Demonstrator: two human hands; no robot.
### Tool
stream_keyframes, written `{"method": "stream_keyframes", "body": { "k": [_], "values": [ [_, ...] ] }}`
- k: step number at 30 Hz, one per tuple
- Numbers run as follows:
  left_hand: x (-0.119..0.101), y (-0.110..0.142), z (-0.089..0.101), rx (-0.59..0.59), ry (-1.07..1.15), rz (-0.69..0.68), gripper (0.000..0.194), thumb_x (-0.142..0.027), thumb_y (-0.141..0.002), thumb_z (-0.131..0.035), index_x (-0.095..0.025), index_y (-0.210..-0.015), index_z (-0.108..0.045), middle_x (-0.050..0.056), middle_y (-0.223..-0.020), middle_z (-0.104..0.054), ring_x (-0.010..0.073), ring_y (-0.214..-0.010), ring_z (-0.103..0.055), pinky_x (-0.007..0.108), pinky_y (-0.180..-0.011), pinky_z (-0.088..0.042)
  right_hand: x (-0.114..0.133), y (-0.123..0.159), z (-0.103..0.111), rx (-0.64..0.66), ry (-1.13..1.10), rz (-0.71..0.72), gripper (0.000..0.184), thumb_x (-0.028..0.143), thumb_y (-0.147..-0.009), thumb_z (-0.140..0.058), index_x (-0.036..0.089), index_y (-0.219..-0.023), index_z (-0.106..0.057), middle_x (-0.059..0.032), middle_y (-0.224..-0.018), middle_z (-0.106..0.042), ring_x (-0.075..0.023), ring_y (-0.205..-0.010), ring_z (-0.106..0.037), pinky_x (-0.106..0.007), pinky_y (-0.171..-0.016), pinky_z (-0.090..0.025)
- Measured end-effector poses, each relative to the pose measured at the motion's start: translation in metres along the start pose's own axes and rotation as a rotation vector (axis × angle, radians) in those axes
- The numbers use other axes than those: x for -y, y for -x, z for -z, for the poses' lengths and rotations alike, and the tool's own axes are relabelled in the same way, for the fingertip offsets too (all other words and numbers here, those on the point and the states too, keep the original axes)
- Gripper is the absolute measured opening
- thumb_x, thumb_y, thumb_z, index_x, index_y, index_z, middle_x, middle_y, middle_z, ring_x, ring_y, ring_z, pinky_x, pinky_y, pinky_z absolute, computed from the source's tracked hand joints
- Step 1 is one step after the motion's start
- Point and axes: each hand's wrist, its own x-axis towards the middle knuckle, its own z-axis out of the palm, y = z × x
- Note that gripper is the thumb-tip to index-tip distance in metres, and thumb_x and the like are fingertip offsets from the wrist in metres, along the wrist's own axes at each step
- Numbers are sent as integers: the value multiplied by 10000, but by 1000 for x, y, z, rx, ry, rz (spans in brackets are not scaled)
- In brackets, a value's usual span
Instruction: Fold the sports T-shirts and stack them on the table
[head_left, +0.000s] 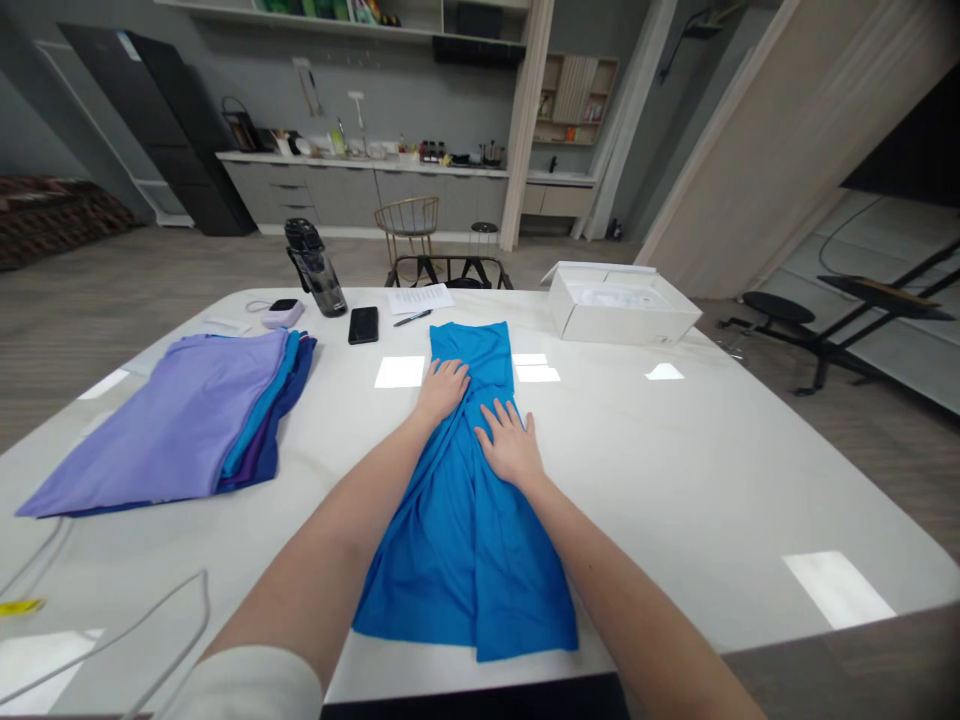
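A bright blue garment (pixel 450 560) lies lengthwise on the white table, narrow at its far end and wider toward me, with creases running down its middle. It looks like leggings or pants, though the exact kind is hard to tell. Flat on its upper left part rests my left hand (pixel 445 386), fingers stretched out. My right hand (pixel 513 444) lies a little nearer and to the right, its fingers spread over the fabric. Neither hand grips anything.
Folded purple and blue garments (pixel 172 420) are stacked at the left. Toward the back stand a dark bottle (pixel 318 272), a phone (pixel 364 325), a pen (pixel 412 318), paper (pixel 421 298) and an open white box (pixel 622 305). A grey cable (pixel 172 590) crosses the near left.
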Motion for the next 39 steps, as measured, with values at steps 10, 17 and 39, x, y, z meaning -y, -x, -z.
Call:
{"method": "stream_keyframes", "body": {
  "k": [10, 17, 39],
  "values": [
    [-31, 112, 74, 148, 4, 124, 227, -349, -990, -508, -232, -1148, -621, 81, -1151, -640, 264, -1103, -586, 406, -928, -430, -1, -1, -1, -11, -25, 9, 566, 545, -1046, -305, 282, -1530, -437, -77, -1635, -343, -298, -1512, -232, -614, -1188, -137],
    [-57, 194, 115, 247, -112, 179, 192, -357, -1003, -481, -217, -1035, -609, 86, -1054, -635, 263, -1027, -592, 392, -868, -418, 4, 10, 11, -173, -29, 144, 425, 445, -1051, -379, 197, -1276, -641, -143, -1316, -623, -287, -1273, -485, -487, -1127, -257],
    [-74, 287, 151, 98, -43, 296, 218, -289, -1054, -368, -205, -992, -559, 66, -935, -686, 224, -860, -654, 376, -830, -446, 93, 53, 32, 185, -172, 582, 187, 232, -954, -591, 254, -1122, -672, -27, -1094, -660, -173, -954, -643, -258, -802, -435]
  ]
}}
